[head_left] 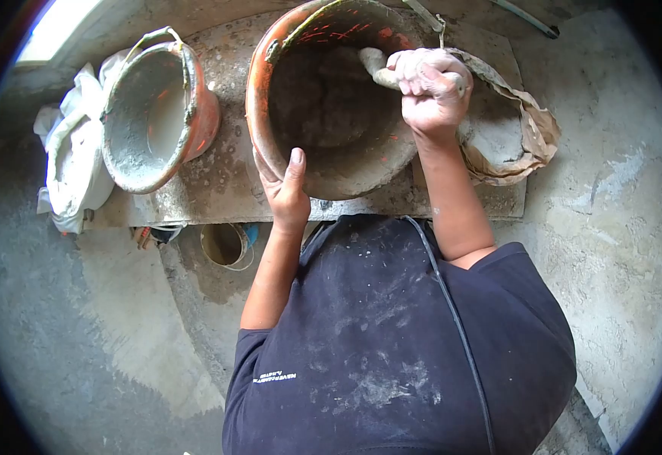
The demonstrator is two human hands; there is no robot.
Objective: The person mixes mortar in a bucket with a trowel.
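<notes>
A large orange bucket, coated with grey residue, is at the top centre, its dark inside facing me. My left hand grips its near left rim, thumb on the inner side and fingers outside. Over the right side of the bucket, my right hand is closed round the pale, crusted handle of a tool. The tool's far end cannot be made out against the dark inside. Just right of that hand lies an open paper bag with grey powder in it.
A smaller orange bucket with greyish liquid stands at the left on the stained board, beside white sacks. Below the board's near edge is a round container. A pipe lies at the top right.
</notes>
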